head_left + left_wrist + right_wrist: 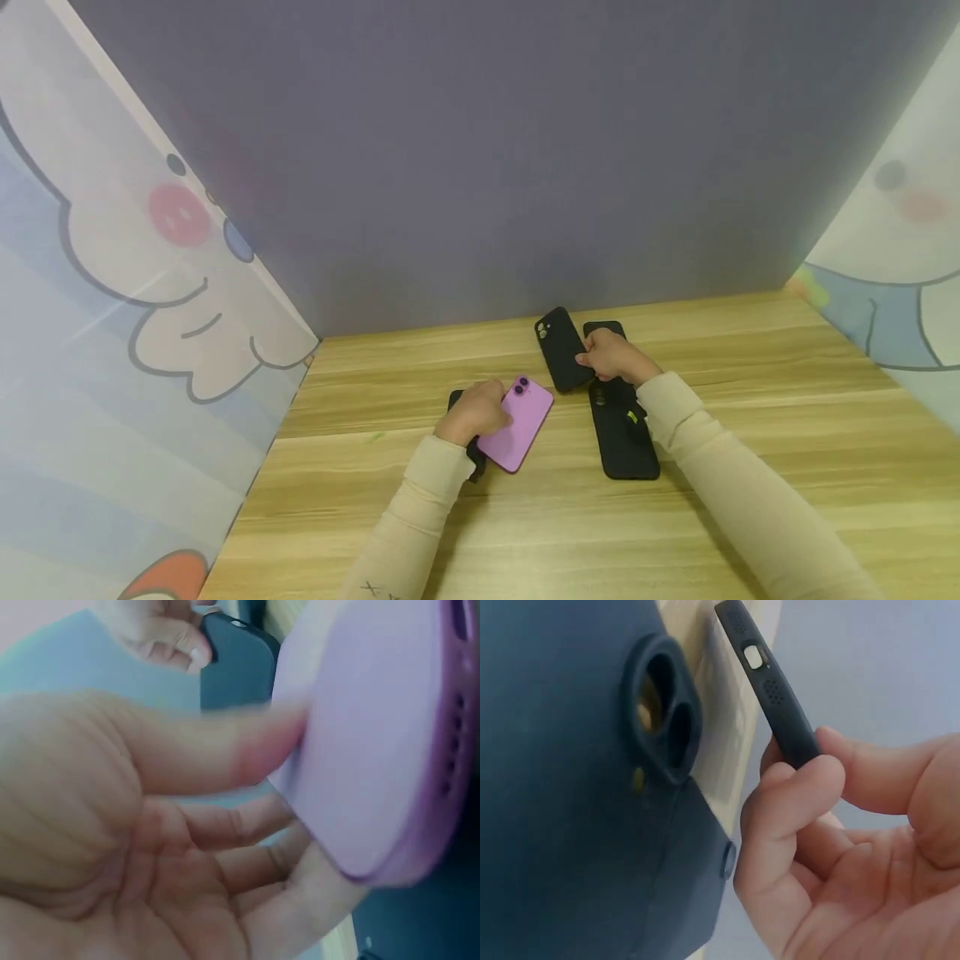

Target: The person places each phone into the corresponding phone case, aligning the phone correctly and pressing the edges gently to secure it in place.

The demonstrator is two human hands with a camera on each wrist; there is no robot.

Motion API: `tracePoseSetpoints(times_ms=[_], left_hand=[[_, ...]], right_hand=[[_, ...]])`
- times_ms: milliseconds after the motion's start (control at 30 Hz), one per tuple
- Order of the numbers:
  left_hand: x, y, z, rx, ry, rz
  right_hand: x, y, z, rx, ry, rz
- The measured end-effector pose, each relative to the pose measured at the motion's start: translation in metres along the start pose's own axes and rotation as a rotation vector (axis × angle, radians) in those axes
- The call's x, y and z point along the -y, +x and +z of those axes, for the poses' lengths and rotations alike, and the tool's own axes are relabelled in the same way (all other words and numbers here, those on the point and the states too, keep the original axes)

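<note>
A light-purple phone (525,423) with two rear lenses slants up from the table, its back towards me. My left hand (474,414) holds it by its left edge, and in the left wrist view the thumb (217,746) lies over the back of the phone (375,735) with the fingers under it. Beneath it lies a black phone case (455,398), mostly hidden. My right hand (617,358) pinches the lower right edge of another black phone case (561,348), which has a camera cutout. The right wrist view shows that case (776,697) edge-on between thumb and fingers.
Right of the purple phone lies a black case (626,437) with a small yellow-green mark, partly under the right wrist. Another black case (603,327) reaches out behind the right hand. A grey panel (525,167) stands along the back of the wooden table (360,375).
</note>
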State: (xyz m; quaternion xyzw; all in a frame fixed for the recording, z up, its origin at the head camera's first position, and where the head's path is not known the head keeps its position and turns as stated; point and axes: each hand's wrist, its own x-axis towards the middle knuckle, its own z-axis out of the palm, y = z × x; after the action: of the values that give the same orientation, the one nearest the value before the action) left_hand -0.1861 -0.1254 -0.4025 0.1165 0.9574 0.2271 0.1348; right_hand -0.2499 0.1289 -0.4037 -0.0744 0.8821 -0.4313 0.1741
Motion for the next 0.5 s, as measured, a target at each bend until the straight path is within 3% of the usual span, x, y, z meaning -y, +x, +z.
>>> tracePoseSetpoints(times_ms=[100, 267, 367, 500], left_hand=[[0.005, 0.002, -0.003, 0.013, -0.065, 0.045], [0.011, 0.007, -0.006, 0.014, -0.206, 0.042], [0.014, 0.012, -0.007, -0.030, -0.324, 0.041], [0.017, 0.019, -0.009, -0.081, -0.558, 0.008]], right_hand=[[-0.007, -0.001, -0.003, -0.015, 0.035, -0.014], [-0.017, -0.004, -0.010, -0.040, 0.090, -0.039], [-0.022, -0.004, -0.014, -0.045, 0.154, -0.032], [-0.028, -0.003, -0.016, -0.049, 0.251, -0.023]])
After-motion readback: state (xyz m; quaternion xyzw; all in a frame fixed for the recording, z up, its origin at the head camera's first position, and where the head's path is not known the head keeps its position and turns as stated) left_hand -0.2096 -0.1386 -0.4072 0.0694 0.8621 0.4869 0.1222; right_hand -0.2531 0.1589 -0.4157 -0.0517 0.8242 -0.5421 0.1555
